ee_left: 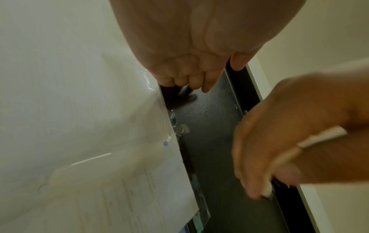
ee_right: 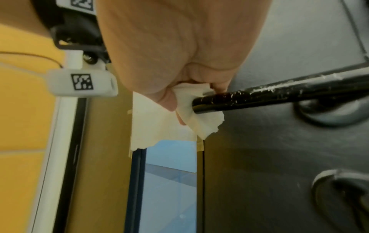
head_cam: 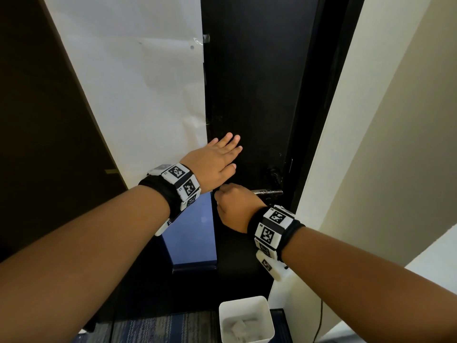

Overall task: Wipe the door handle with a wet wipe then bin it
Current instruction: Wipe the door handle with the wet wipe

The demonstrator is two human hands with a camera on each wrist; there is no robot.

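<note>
A black lever door handle (head_cam: 268, 192) (ee_right: 279, 97) sticks out from the black door (head_cam: 252, 95). My right hand (head_cam: 235, 206) (ee_right: 179, 88) grips a white wet wipe (ee_right: 196, 119) (ee_left: 321, 136) wrapped round the free end of the handle. My left hand (head_cam: 217, 157) (ee_left: 189, 75) lies flat against the door above the handle, fingers straight. A white bin (head_cam: 247, 320) stands on the floor below, holding several used wipes.
White paper sheets (head_cam: 138, 82) hang on the door's left side. A round lock fitting (head_cam: 273, 173) (ee_right: 339, 189) sits above the handle. A cream wall (head_cam: 383, 120) stands to the right, and blue patterned carpet (head_cam: 160, 328) lies beside the bin.
</note>
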